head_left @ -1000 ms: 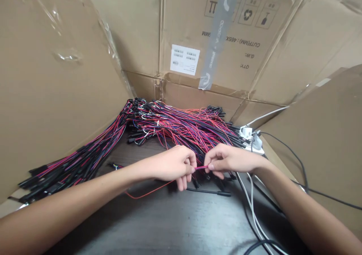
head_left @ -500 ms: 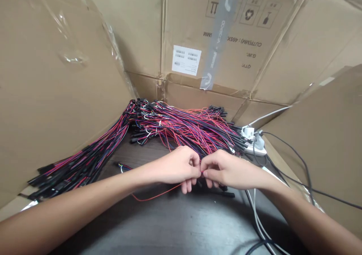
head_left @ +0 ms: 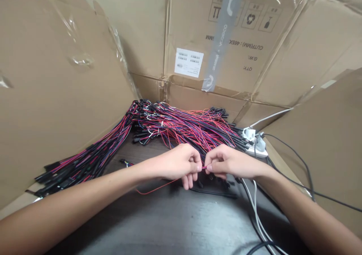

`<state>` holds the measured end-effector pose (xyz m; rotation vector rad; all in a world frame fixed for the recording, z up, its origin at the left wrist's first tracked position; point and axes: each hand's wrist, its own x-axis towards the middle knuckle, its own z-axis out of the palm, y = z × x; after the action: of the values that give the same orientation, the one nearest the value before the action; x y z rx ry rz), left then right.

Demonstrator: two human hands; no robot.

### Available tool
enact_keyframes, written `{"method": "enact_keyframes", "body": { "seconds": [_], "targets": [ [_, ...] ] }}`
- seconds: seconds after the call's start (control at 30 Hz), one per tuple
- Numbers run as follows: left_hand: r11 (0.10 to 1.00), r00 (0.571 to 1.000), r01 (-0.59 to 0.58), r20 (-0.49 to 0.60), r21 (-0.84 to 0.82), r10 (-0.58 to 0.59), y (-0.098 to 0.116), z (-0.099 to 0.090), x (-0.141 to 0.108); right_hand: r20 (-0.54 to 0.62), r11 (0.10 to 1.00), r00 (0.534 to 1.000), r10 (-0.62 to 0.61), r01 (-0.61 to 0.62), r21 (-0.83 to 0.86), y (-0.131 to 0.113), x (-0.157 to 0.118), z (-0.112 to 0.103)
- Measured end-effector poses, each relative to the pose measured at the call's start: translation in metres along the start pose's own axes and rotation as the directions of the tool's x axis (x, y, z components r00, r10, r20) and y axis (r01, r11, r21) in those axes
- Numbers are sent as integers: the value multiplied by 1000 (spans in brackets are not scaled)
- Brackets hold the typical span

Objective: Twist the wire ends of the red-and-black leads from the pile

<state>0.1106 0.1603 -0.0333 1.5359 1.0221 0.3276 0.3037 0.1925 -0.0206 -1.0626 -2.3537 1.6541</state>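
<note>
My left hand point(head_left: 186, 165) and my right hand point(head_left: 224, 161) meet over the table, each pinching a short stretch of red and dark wires point(head_left: 204, 167) that shows between the fingertips. From under the left hand a loose orange wire point(head_left: 154, 191) curves down to the left. A black connector end with coloured wires point(head_left: 124, 162) shows beyond my left forearm and seems part of the same harness. Below the hands, a black sleeved cable end point(head_left: 220, 194) lies on the table. My fingers hide most of the held wires.
Behind the hands lies a big pile of red, blue and black wire harnesses point(head_left: 186, 125). Another bundle point(head_left: 76, 168) fans out at the left. A white power strip point(head_left: 257, 149) with plugs and trailing cables point(head_left: 256, 209) sits at right. Cardboard walls point(head_left: 147, 32) enclose the dark table point(head_left: 169, 225).
My hands have drawn slightly apart, so a short stretch of wires now shows between the fingertips. The view has shifted slightly.
</note>
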Motion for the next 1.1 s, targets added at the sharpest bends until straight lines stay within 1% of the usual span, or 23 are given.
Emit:
{"method": "enact_keyframes", "body": {
  "seconds": [0.2,0.47,0.63,0.9,1.03,1.1],
  "targets": [
    [999,1000,-12,-26,-31,11,-1,-3,3,-5,998,1000,10,-10,63,-1,-2,-4],
    [998,999,-46,-29,-35,45,1,-9,2,-45,992,999,-16,22,128,-1,-6,-13],
    [998,998,-51,-31,-30,50,1,-9,3,-49,992,999,-12,18,124,-1,-7,-17],
    [996,999,-52,-6,-68,52,1,-14,4,-45,998,999,-23,26,64,4,-12,-28],
    [995,996,-68,60,-69,72,0,-18,5,-53,998,998,-17,20,53,6,-13,-31],
    [994,994,-80,70,-74,85,-2,-18,7,-66,998,998,-7,11,61,5,-11,-29]
  ]
}}
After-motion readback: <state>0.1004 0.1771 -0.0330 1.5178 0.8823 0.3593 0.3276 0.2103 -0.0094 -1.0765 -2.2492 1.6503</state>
